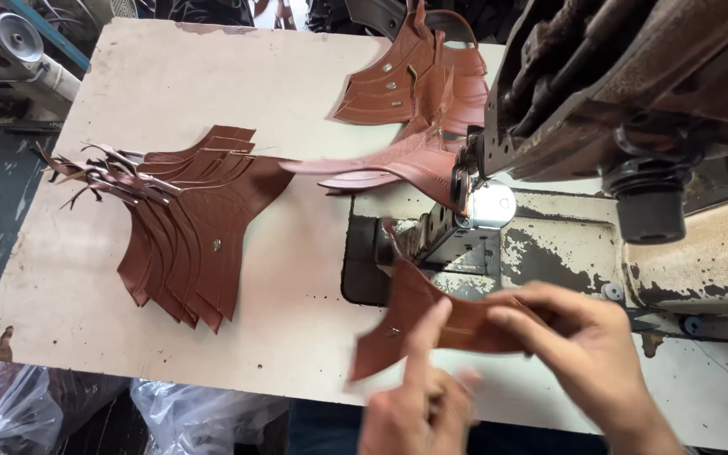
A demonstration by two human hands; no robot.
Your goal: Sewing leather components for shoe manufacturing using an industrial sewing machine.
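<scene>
- Both hands work one brown leather piece (431, 324) at the front edge of the worktop (162, 93), just in front of the sewing machine (625, 93).
- The right hand (587, 350) grips the piece's right end, fingers (520, 324) pinched shut on the leather.
- The left hand (414, 409) is blurred; its raised finger presses against the middle of the piece, and the rest of its fingers seem curled, though I cannot tell if they clamp the leather.
- The piece's upper tip lies by the machine's needle plate (440, 240).
- To the left, a fanned stack of cut leather pieces (191, 232) lies flat, loose thread ends sticking out at its far-left corner.
- Another heap of stitched pieces (410, 80) sits at the back, behind the machine head, one piece trailing towards the needle.
- Clear plastic bags (10, 409) sit on the floor below.
</scene>
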